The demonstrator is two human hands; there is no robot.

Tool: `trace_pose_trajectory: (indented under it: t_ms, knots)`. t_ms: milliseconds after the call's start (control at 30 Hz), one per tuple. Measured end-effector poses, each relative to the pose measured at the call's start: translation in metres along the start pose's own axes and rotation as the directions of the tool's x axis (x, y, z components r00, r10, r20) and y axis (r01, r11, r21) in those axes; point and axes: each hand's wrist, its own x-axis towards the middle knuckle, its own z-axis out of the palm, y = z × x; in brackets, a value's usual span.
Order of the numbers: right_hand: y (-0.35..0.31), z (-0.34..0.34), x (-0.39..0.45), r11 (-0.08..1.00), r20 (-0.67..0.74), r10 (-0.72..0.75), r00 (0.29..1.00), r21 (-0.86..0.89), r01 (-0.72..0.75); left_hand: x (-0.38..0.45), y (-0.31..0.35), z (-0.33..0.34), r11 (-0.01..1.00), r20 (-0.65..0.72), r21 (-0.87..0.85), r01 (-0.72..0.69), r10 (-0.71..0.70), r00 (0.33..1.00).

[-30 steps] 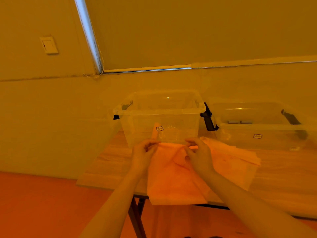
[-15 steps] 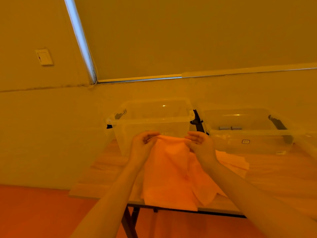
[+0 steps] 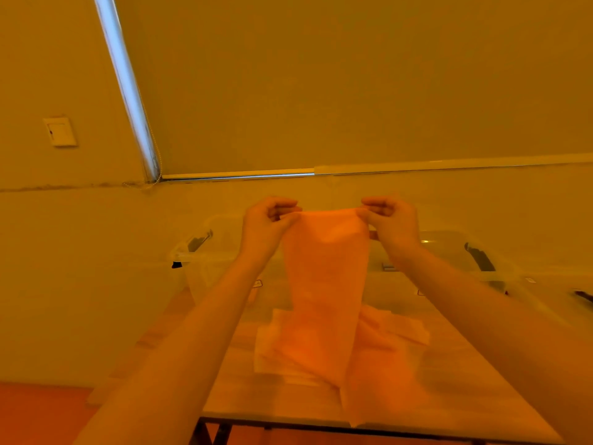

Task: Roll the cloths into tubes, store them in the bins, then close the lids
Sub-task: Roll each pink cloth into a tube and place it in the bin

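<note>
An orange cloth (image 3: 325, 284) hangs in the air in front of me, its lower end trailing onto the wooden table (image 3: 449, 396). My left hand (image 3: 268, 224) pinches its top left corner and my right hand (image 3: 393, 221) pinches its top right corner, both raised above the bins. More pale cloths (image 3: 276, 348) lie in a heap on the table under it. Two clear plastic bins stand behind: the left bin (image 3: 205, 255) and the right bin (image 3: 449, 252), both partly hidden by my arms and the cloth.
A wall runs close behind the bins, with a light switch (image 3: 60, 131) at the left and a window frame (image 3: 128, 88) above. The table's front edge (image 3: 353, 423) is near me, with dark legs below. Another dark latch (image 3: 584, 295) shows at far right.
Both hands have lifted the orange cloth by its top corners from table height to well above the bins, and moved apart so the cloth hangs stretched between them.
</note>
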Motion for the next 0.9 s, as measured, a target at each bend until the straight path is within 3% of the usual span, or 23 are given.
trace_pose_trajectory:
  t_ms: [500,900]
  knots:
    - [-0.103,0.014,0.081,0.986,0.055,-0.145,0.988,0.088,0.14,0.089,0.066,-0.004,0.988,0.005,-0.057,-0.146,0.146,0.989]
    - [-0.022,0.04,0.099,1.0,0.153,0.013,0.988,-0.013,-0.011,0.108,-0.016,0.001,0.987,-0.003,0.158,-0.035,0.036,0.999]
